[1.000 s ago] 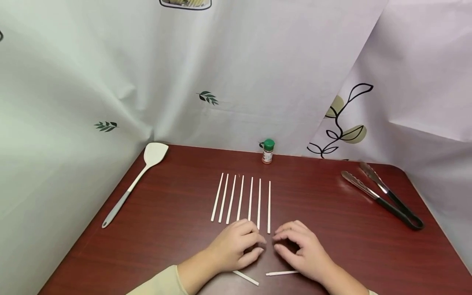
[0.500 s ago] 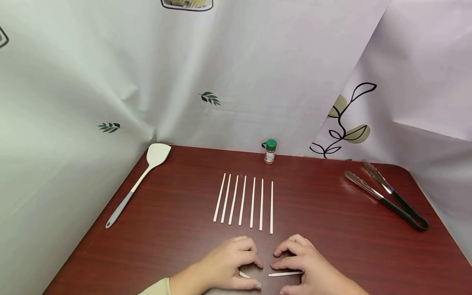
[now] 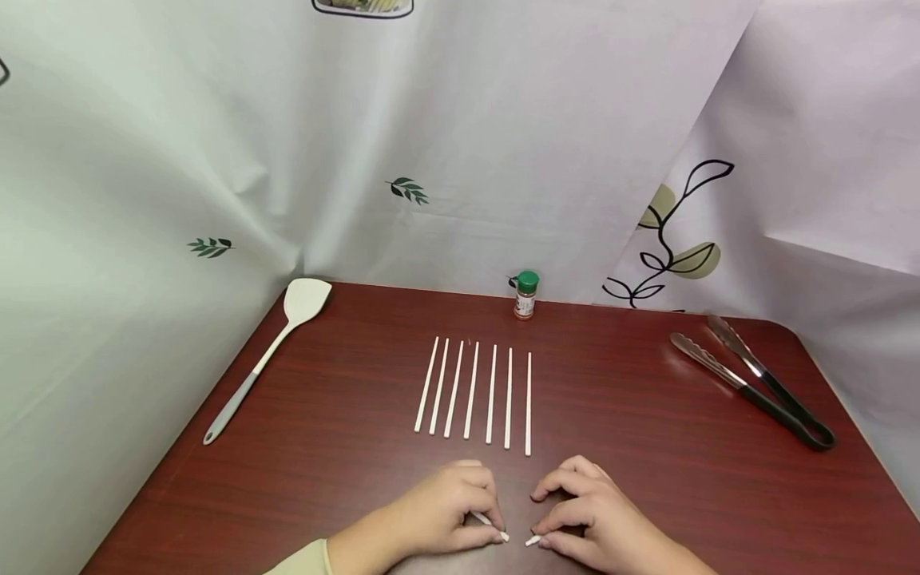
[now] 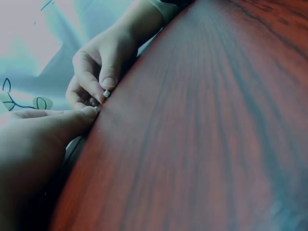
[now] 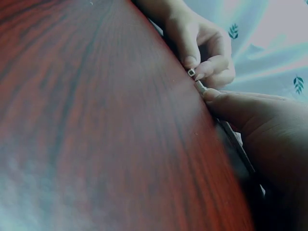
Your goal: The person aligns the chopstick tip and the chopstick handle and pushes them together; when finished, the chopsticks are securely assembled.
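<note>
My left hand [image 3: 453, 511] pinches a thin white square tube [image 3: 505, 537] between thumb and fingertips near the table's front. The right wrist view shows that tube's hollow square end [image 5: 191, 72]. Facing it, my right hand [image 3: 604, 515] pinches a second white tube [image 3: 533, 541] by thumb and index finger, its narrower tip poking out to the left. A small gap separates the two tube ends. Most of each tube is hidden by the hand that holds it. Beyond the hands, several matching white tubes [image 3: 492, 395] lie side by side in a row.
A white spatula [image 3: 283, 335] with a grey handle lies at the left of the dark red table [image 3: 611, 383]. A green-capped spice jar [image 3: 526, 297] stands at the back. Metal tongs [image 3: 755, 383] with black handles lie on the right. Patterned white sheeting [image 3: 467, 120] surrounds the table.
Both hands have come down toward the front edge, and their fingers have closed on the two loose tubes. The tubes' ends now point at each other. The row of tubes has stayed put.
</note>
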Demonstrator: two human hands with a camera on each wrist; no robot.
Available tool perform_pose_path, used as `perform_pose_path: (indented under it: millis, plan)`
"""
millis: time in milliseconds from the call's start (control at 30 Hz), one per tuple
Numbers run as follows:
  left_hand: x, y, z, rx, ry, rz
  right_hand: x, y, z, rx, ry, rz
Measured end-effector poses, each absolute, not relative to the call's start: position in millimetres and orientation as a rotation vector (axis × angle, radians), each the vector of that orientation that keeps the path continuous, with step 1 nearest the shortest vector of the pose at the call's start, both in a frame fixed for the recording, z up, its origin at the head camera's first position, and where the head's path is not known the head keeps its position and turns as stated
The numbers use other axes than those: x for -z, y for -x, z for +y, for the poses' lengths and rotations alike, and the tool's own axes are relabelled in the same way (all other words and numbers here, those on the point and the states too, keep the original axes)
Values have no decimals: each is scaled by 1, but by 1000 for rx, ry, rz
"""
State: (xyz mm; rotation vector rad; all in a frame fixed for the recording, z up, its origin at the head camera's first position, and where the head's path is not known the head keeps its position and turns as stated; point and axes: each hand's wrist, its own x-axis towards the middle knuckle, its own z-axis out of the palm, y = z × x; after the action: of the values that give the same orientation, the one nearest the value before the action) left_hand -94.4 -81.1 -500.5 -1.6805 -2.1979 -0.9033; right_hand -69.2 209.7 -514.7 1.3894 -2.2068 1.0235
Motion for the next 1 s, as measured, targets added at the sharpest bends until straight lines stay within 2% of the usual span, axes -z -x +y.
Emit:
perform_pose_path:
  millis: [300,433,667,1000]
  plan:
    - [499,88,-82,720,1576,-2389,514,70,205,-1136,-1441,-2141]
    - [498,87,-81,768,1522,-2365,511,70,204,-1174,-1414,-2123]
    - [499,85,-79,1017,1402,-2256,502,73,198,-1241,-1533,-1956]
    - [501,79,-72,1018,1443,-2235,507,72,201,-1393,-1481,-1958]
